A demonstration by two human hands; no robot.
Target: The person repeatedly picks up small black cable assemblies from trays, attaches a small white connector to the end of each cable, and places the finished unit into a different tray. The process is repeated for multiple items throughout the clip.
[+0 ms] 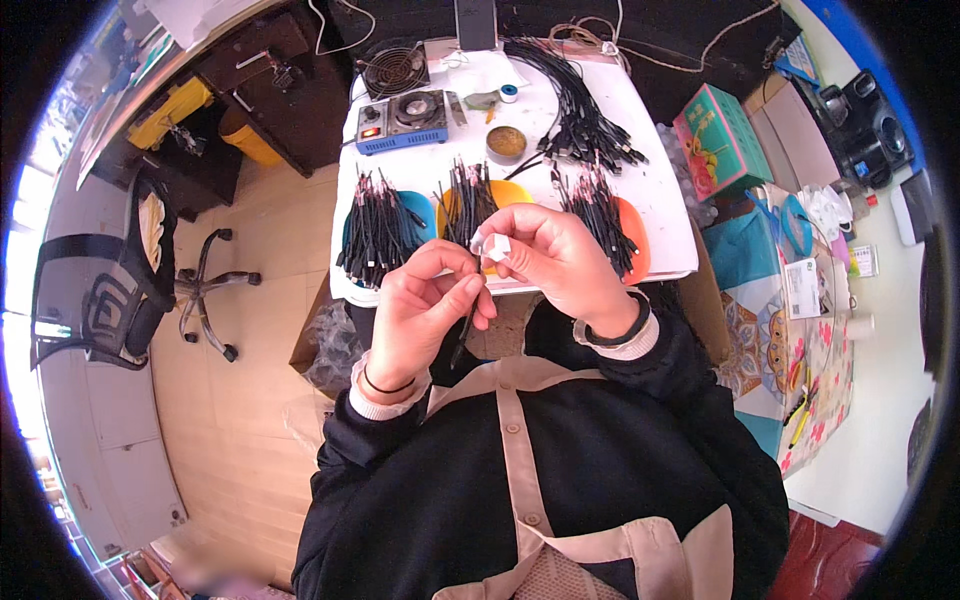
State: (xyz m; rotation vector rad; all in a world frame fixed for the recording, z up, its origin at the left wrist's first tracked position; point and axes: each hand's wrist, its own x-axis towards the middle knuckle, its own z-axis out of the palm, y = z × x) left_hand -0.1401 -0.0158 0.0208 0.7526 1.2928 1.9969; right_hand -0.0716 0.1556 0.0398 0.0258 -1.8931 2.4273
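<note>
In front of my chest, my left hand (425, 310) is closed on a thin black cable (461, 345), whose lower end hangs below the fingers. My right hand (568, 252) meets it at the cable's upper end, thumb and fingertips pinched together. Something small and white (496, 247) shows at the right thumb; whether it is a wrap or a held part is unclear. Just beyond my hands, bundles of short black cables lie on a blue tray (418, 208), a yellow tray (512, 194) and an orange tray (632, 240). Many cable ends there show pinkish wires.
On the white table (655, 190) stand a blue heating unit (402, 138), a fan (394, 72), a round tin (506, 143) and a small spool (509, 94). More black cables (585, 115) lie far right. A green box (722, 140) stands right; an office chair (110, 290) left.
</note>
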